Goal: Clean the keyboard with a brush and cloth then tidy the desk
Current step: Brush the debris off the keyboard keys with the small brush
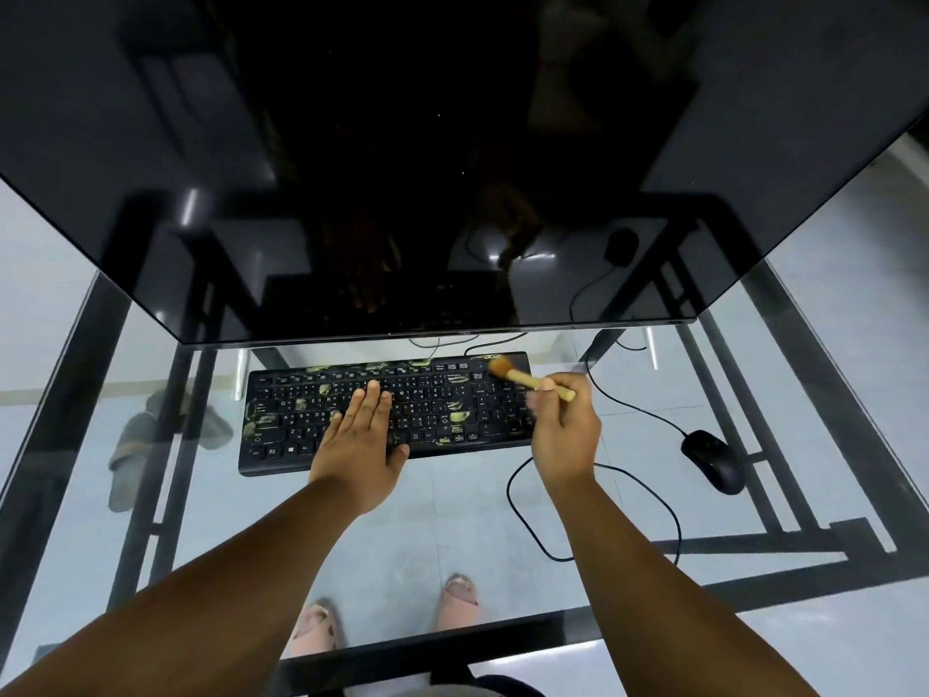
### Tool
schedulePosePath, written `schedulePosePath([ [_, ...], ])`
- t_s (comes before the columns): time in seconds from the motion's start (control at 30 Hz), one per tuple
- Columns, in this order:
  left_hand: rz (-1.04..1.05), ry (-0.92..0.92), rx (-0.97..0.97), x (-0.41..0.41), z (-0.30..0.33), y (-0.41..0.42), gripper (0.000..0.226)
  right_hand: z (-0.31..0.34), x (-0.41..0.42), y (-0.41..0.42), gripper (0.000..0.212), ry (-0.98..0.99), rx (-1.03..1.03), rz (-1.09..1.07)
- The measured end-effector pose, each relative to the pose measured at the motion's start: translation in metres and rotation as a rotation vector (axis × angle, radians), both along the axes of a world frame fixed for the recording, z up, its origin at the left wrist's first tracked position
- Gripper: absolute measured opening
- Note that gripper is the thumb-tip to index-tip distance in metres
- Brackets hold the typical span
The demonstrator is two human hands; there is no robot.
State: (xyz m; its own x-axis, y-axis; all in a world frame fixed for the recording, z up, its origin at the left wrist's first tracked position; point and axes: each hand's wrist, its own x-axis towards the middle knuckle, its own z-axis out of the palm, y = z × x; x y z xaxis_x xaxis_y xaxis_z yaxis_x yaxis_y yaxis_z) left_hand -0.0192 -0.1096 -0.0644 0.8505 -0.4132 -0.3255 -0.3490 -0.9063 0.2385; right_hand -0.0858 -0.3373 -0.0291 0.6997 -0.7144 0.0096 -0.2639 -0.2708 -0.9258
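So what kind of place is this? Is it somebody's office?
Probably a computer desk at home or in a small office. A big dark monitor stands on a glass desk, with a black keyboard and a wired mouse. Slippers on the tiled floor hint at a home.

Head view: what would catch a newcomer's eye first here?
The large dark glossy monitor fills the upper frame, mirroring the desk. Below it, on the glass desk, lies a black keyboard with yellowish smudges; the left hand rests flat on it. The right hand holds a small wooden brush over its far right corner.
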Motion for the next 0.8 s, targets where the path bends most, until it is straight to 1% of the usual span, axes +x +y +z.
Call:
schedulePosePath([
  [0.07,-0.001,-0.001,-0.007,0.001,0.000,0.001,0.074,-0.001,-0.002,0.005,0.008,0.028,-0.021,0.052],
  [0.13,-0.001,0.000,-0.015,0.000,0.000,0.002,0.073,-0.001,-0.004,0.007,0.006,0.028,-0.094,-0.025],
  [0.17,0.001,0.001,-0.019,-0.001,0.000,0.002,0.073,-0.001,-0.005,0.008,0.005,0.011,-0.095,-0.055],
  [0.23,0.004,0.005,-0.032,-0.002,0.000,0.004,0.073,0.000,-0.006,0.014,0.005,0.001,-0.046,-0.014],
  [0.3,-0.001,0.005,-0.045,-0.002,0.000,0.009,0.073,0.000,-0.007,0.018,0.007,0.052,-0.049,0.040],
  [0.37,-0.008,0.006,-0.050,-0.001,0.000,0.014,0.073,0.000,-0.008,0.021,0.008,0.078,-0.104,-0.042],
  [0.43,0.003,0.014,-0.064,-0.001,0.001,0.020,0.073,0.002,-0.007,0.027,0.007,0.049,-0.091,-0.106],
  [0.5,0.017,0.013,-0.078,0.000,0.003,0.025,0.072,0.004,-0.003,0.037,0.006,0.035,-0.037,-0.043],
  [0.57,0.030,-0.012,-0.084,0.002,0.004,0.037,0.073,0.004,0.002,0.052,0.008,0.074,-0.060,0.000],
  [0.63,0.048,-0.026,-0.089,0.005,0.004,0.045,0.073,0.002,0.004,0.057,0.011,0.093,-0.135,-0.099],
  [0.7,0.078,-0.048,-0.093,0.007,0.005,0.058,0.074,0.005,0.006,0.068,0.011,0.041,-0.157,-0.162],
  [0.8,0.115,-0.061,-0.093,0.013,0.005,0.081,0.080,0.010,0.015,0.089,0.006,-0.045,-0.050,-0.102],
])
